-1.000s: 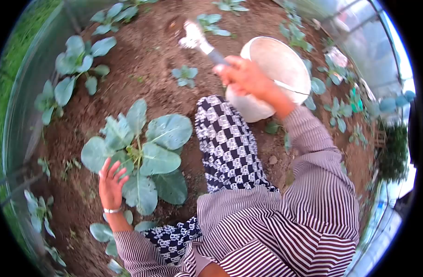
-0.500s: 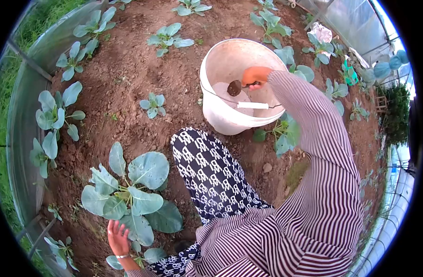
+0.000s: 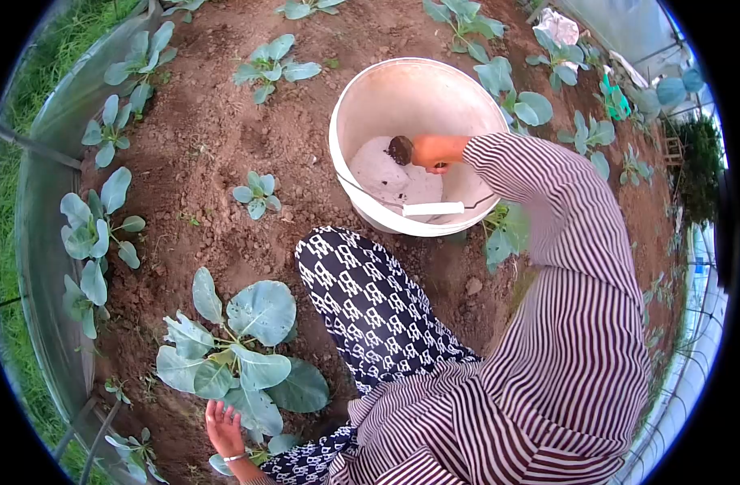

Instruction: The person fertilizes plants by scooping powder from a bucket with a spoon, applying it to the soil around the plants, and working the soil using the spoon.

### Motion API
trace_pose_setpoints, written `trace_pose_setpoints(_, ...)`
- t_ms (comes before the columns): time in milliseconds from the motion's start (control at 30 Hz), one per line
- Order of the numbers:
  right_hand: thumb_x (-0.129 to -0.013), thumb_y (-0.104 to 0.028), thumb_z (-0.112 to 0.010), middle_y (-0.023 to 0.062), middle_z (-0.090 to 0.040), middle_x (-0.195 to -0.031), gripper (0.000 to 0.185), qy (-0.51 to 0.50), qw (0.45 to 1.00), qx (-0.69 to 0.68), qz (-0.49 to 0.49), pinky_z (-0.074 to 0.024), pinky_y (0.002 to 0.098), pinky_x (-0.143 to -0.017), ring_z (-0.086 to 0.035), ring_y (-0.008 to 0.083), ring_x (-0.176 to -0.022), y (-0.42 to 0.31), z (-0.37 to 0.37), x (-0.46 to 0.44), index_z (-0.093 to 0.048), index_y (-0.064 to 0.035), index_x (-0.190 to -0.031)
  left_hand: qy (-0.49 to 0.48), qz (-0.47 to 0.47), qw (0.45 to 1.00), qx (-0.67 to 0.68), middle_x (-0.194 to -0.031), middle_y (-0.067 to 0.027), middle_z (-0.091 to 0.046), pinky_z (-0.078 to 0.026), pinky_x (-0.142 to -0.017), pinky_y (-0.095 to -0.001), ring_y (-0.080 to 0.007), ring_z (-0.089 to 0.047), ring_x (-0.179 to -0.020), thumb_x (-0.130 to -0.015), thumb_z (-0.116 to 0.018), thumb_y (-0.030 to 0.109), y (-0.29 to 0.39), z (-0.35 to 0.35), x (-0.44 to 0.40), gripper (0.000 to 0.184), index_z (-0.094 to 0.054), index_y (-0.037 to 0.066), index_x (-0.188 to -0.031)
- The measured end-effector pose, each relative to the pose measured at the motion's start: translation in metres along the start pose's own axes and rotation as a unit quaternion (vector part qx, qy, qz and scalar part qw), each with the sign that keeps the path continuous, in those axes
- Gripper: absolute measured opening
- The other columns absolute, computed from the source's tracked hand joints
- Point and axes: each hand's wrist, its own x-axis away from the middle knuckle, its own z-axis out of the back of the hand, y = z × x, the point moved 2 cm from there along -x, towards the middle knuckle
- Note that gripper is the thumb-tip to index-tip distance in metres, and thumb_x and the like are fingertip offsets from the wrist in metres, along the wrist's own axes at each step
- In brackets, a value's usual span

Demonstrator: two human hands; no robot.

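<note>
Inside a white bucket (image 3: 350,190), my right hand (image 3: 437,152) is closed round the handle of a small scoop. The scoop's dark, round end (image 3: 400,150) rests at the pale powder (image 3: 378,171) in the bucket; its grip is mostly hidden by my fingers. A wire handle with a white sleeve (image 3: 433,209) hangs across the bucket's near side. At the lower left, my left hand (image 3: 224,431) is open with its fingers apart and holds nothing. It lies just below the leaves of a large broad-leaved plant (image 3: 261,368).
Smaller leafy plants stand in the brown soil (image 3: 200,105), among them a small one (image 3: 257,195) left of the bucket and one (image 3: 507,236) at its lower right. Plastic sheeting (image 3: 55,194) borders the left. My patterned knee (image 3: 346,283) is below the bucket.
My right hand first swung the whitened scoop above the soil, then went down into the bucket. The view has shifted, and my left hand now appears lower, below the large plant's leaves.
</note>
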Motion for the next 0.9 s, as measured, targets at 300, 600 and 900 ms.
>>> trace_pose_setpoints(300, -0.075, -0.01, -0.058, 0.0185, -0.068, -0.084, 0.017, 0.307, 0.841, 0.446, -0.001, -0.053, 0.043, -0.066, -0.067, 0.033, -0.075, -0.198, 0.009, 0.179, -0.07, -0.0007, -0.084, -0.005, -0.01, 0.999, -0.041, -0.12, -0.0072, -0.057, -0.051, -0.082, -0.0386, -0.0206, -0.058, -0.099, -0.089, -0.058, 0.04, 0.033, -0.026, -0.012, 0.061, -0.04, 0.008, -0.137)
trace_pose_setpoints(600, -0.074, -0.006, -0.059, 0.0178, -0.068, -0.083, 0.015, 0.24, 0.853, 0.463, 0.034, -0.0531, 0.0436, -0.066, -0.067, 0.0349, -0.076, -0.173, 0.005, 0.125, -0.069, -0.0007, -0.084, -0.042, -0.033, 0.998, 0.019, -0.118, -0.0102, -0.058, -0.054, -0.08, -0.0379, -0.0215, -0.059, -0.096, -0.093, -0.055, 0.031, 0.051, -0.036, -0.003, 0.053, -0.039, 0.004, -0.135)
trace_pose_setpoints(900, -0.081, -0.007, -0.053, 0.0193, -0.068, -0.086, 0.019, 0.177, 0.858, 0.48, 0.041, -0.0536, 0.0425, -0.069, -0.067, 0.0337, -0.082, -0.163, -0.03, 0.075, -0.07, -0.0004, -0.086, -0.038, -0.071, 0.996, 0.028, -0.12, -0.0104, -0.058, -0.053, -0.081, -0.0381, -0.0221, -0.06, -0.098, -0.093, -0.054, 0.031, 0.057, -0.047, -0.019, 0.053, -0.039, 0.004, -0.136)
